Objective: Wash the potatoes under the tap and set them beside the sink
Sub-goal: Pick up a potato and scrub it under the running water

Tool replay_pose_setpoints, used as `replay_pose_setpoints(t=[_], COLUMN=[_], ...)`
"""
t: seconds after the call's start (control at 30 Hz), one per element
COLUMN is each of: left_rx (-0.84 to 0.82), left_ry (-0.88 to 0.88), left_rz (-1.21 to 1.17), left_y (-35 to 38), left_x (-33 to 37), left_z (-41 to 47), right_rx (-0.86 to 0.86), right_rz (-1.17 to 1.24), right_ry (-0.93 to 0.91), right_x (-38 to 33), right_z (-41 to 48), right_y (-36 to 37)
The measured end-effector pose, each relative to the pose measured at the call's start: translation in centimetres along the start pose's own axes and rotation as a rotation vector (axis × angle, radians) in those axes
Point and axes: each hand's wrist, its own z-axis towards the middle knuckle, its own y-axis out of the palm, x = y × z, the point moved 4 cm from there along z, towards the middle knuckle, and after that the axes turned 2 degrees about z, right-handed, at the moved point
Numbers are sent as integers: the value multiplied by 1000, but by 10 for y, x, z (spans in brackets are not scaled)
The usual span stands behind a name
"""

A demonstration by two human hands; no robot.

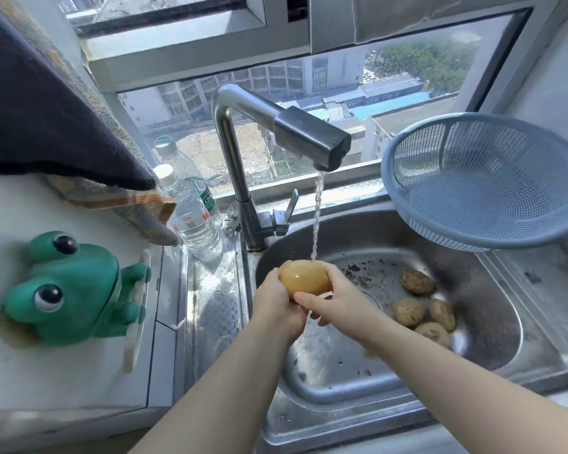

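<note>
A wet, pale yellow potato (pixel 304 277) is held under the running stream from the steel tap (pixel 309 139), above the steel sink (pixel 492 339). My left hand (pixel 276 309) grips it from the left and below. My right hand (pixel 335 299) holds it from the right, fingers curled under it. Several dirty brown potatoes (pixel 422 306) lie on the sink floor to the right, among bits of soil. Water runs down off my hands into the basin.
A blue plastic colander (pixel 486 181) leans at the sink's back right corner. Two clear water bottles (pixel 191 211) stand left of the tap. A green frog toy (pixel 76 290) sits on the white counter at left, under a hanging dark cloth (pixel 46 109).
</note>
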Motion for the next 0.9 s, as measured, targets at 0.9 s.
replay_pose_setpoints(t=[0.9], left_rx=[110], left_ry=[257], left_rz=[499], left_y=[-88], left_x=[20], left_z=[-14], right_rx=[26], right_rz=[-638], right_ry=[-82], right_x=[20], right_z=[33], right_y=[84])
